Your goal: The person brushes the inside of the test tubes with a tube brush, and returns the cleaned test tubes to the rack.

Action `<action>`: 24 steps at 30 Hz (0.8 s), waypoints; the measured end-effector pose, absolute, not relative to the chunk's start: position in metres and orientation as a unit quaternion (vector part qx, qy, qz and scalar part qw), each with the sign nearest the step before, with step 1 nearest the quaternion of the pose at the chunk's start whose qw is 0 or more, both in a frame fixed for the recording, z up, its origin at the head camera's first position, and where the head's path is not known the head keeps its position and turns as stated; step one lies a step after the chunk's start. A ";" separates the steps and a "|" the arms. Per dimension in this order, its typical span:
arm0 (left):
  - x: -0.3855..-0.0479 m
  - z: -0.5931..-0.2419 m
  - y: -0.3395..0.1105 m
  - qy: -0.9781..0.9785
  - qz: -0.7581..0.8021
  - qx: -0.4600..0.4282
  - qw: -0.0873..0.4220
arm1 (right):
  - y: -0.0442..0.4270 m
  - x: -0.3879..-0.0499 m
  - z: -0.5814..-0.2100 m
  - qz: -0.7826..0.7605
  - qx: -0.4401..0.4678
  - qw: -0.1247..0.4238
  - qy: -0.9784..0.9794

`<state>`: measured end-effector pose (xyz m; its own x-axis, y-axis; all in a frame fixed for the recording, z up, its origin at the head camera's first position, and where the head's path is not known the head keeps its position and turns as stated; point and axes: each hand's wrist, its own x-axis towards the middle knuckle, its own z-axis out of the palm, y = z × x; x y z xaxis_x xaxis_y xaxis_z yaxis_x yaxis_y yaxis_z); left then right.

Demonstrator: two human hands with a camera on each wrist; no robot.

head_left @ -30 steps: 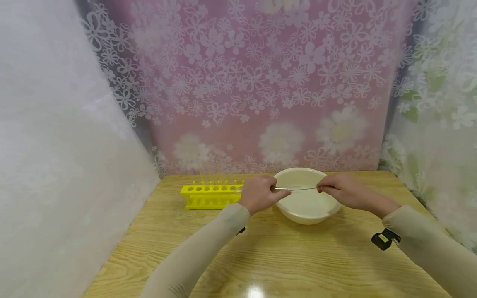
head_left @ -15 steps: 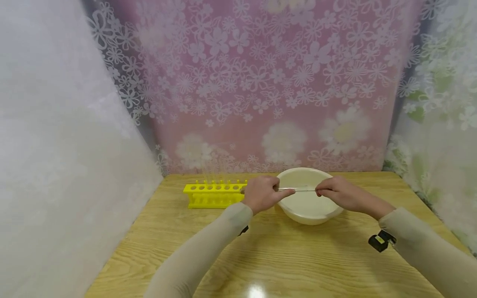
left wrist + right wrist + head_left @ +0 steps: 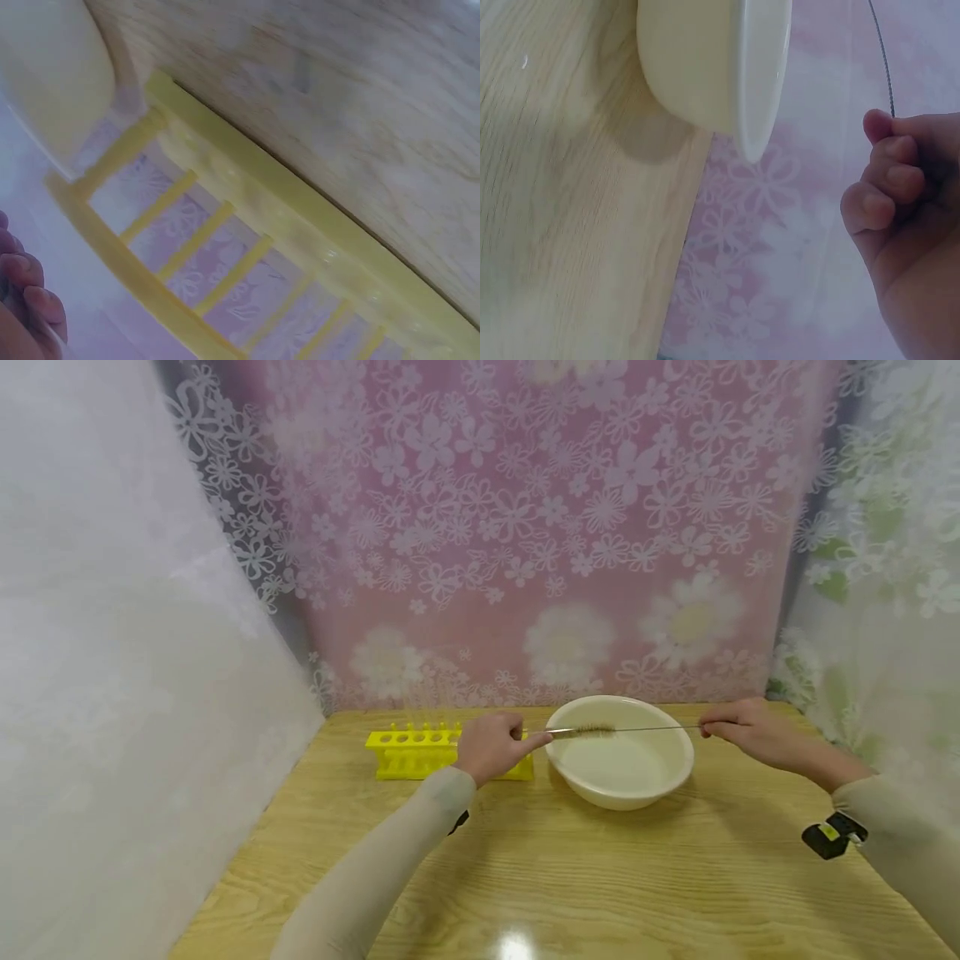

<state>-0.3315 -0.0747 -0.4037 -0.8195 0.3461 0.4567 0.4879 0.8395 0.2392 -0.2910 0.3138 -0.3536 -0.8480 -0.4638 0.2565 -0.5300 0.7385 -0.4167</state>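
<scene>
A cream bowl [image 3: 621, 777] stands beside a yellow rack [image 3: 405, 772] that the left hand [image 3: 491, 747] partly hides. The right hand [image 3: 757, 735] pinches a thin wire brush [image 3: 604, 729], brown bristles [image 3: 592, 730] over the bowl; the left grips a clear tube [image 3: 561, 733] at their tip.

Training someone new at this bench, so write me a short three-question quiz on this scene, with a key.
1. Fill in: As the person sees it, the yellow rack stands to the ____ of the white bowl on the table.
2. True or false: The right hand pinches the wire handle of the brush.
3. Short answer: What does the left hand hold?

Key
1. left
2. True
3. A glass tube
</scene>
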 end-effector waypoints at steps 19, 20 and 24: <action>-0.337 -0.415 -0.095 -0.932 -0.155 -0.232 0.233 | 0.390 -0.286 -0.348 0.220 0.175 0.082 -0.956; -0.337 -0.414 -0.095 -0.931 -0.153 -0.233 0.234 | 0.391 -0.286 -0.349 0.219 0.174 0.081 -0.957; -0.335 -0.413 -0.092 -0.935 -0.138 -0.233 0.230 | 0.389 -0.286 -0.351 0.211 0.176 0.093 -0.957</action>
